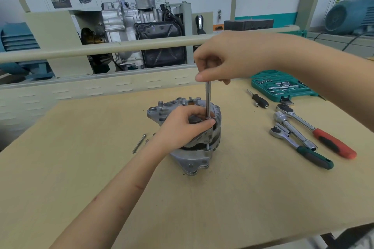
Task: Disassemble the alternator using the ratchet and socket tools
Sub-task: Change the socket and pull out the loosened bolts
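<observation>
alternator [188,143] upright mid-table. right hand [226,60] pinches the top of a long through-bolt [208,101], axis vertical, straight above its hole. left hand [182,125] grips the housing, fingertips at the bolt's base. pull goes straight up.

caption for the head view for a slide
Right hand lifts a long bolt from the alternator, steadied by the left hand.

Left hand [183,125] at frame centre, forearm running in from lower left, fingers curled down, gripping. Right hand [226,60] above it, upper centre, arm entering from right edge, fingers and thumb curled, pinching a thin upright rod [208,100]
</observation>
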`<act>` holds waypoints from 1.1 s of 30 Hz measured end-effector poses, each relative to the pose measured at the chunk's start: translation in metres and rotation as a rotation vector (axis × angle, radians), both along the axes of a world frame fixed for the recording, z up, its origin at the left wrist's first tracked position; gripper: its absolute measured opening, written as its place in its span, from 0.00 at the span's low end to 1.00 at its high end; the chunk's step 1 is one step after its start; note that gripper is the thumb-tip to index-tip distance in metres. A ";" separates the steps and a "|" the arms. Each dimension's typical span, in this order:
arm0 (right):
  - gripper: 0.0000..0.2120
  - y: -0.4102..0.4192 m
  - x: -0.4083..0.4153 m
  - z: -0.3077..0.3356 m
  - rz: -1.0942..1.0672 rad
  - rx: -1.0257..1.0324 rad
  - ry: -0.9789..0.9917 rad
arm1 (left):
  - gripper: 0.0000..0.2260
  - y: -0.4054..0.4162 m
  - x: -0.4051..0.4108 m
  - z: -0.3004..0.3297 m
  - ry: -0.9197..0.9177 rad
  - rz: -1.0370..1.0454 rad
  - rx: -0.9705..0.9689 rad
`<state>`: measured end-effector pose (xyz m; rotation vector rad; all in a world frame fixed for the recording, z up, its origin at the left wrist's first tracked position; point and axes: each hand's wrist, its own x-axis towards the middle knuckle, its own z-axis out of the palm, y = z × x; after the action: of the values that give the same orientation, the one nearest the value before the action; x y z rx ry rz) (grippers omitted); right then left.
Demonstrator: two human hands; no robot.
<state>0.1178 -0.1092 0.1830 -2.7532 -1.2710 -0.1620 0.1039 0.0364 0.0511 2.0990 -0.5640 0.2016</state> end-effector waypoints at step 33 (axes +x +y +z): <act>0.09 0.000 0.002 -0.001 -0.031 0.018 -0.096 | 0.06 0.001 0.001 -0.001 0.009 -0.003 -0.013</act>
<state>0.1201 -0.1096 0.1815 -2.7813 -1.2426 -0.3103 0.1046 0.0378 0.0500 2.0856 -0.5591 0.1936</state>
